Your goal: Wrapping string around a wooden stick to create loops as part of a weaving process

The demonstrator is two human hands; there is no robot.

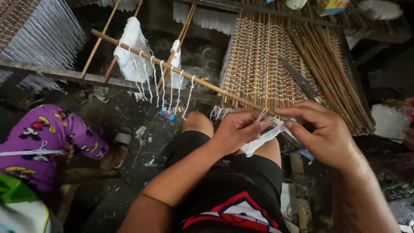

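Observation:
My left hand [237, 129] and my right hand [321, 131] meet over my lap, both pinching a bundle of white wick strands [265, 136] at the near end of a long bamboo stick [172, 67]. The stick runs up and to the left, with several white strand loops [168, 84] and a larger white clump [131, 51] hanging from it. Behind my hands lies a stack of bamboo sticks wound with white strands [263, 64]. A dark knife [302, 82] rests on that stack.
Another person in purple patterned clothes [39, 142] sits at the left. Racks of hanging white strands [43, 30] stand at the back left. The dark floor is littered with scraps, a blue packet [167, 114] and a sandal [123, 138]. White sacks [390, 121] lie at right.

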